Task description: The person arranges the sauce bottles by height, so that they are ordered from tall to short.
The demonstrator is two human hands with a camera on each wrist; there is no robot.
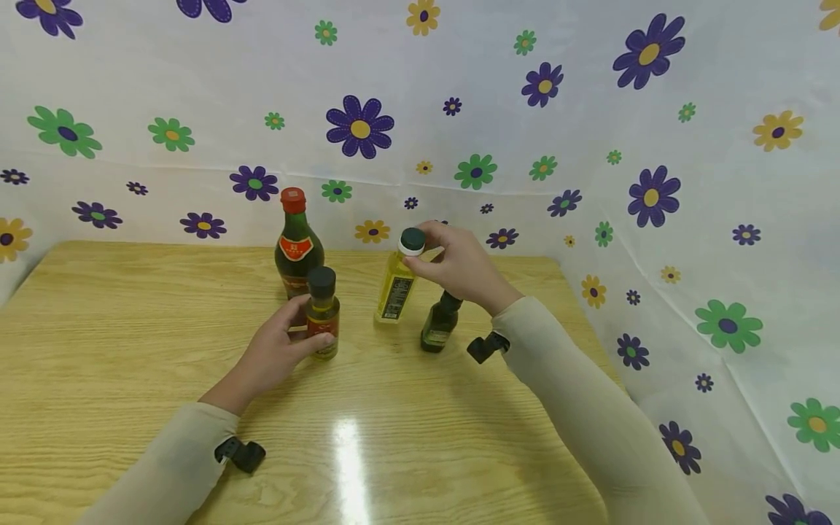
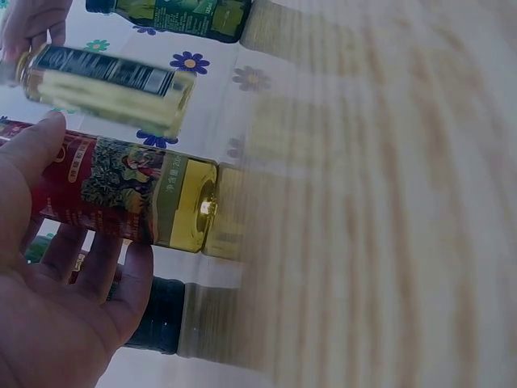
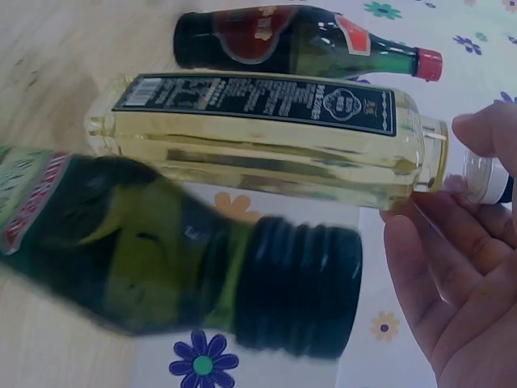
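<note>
My left hand (image 1: pixel 270 357) holds a small oil bottle (image 1: pixel 324 324) with a black cap and red label, thumb on one side and fingers on the other. That bottle stands upright on the table. My right hand (image 1: pixel 467 268) pinches a clear bottle of pale yellow oil (image 1: pixel 397 288) at its neck, just under the dark green cap with a white ring. It leans slightly, and in the left wrist view its base (image 2: pixel 174 113) appears a little off the table. A dark green bottle (image 1: pixel 438 329) stands below my right wrist, its top partly covered in the head view.
Behind the left hand stands a tall dark bottle (image 1: pixel 298 251) with a red cap. All are near the back of a wooden table (image 1: pixel 131 313). A white cloth with flowers (image 1: pixel 367 65) hangs behind and along the right side.
</note>
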